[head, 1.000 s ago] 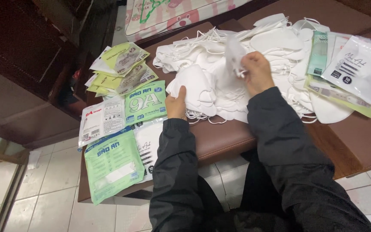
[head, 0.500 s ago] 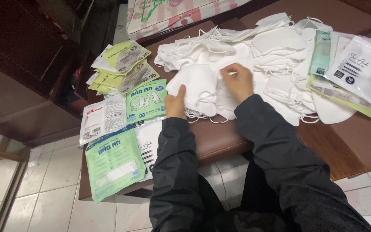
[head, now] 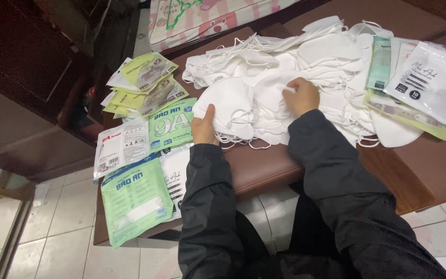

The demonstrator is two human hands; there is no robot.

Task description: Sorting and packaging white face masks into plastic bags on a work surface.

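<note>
A big heap of white face masks (head: 285, 67) with ear loops covers the middle of a brown table (head: 264, 168). My left hand (head: 204, 126) holds the near left edge of a stack of folded white masks (head: 228, 106). My right hand (head: 300, 95) rests on top of the heap just right of that stack, fingers curled around a white mask strap or edge. Both arms are in black sleeves.
Green and white mask packets (head: 135, 199) lie along the table's left side, with yellow-green packets (head: 145, 82) behind them. More packets, white (head: 437, 85) and pale green (head: 380, 62), lie at the right. Tiled floor is below; a dark wooden cabinet (head: 21, 77) stands left.
My right hand, which held a white mask up above the heap, has come down and left onto the pile beside the stack. My left hand has stayed on the stack.
</note>
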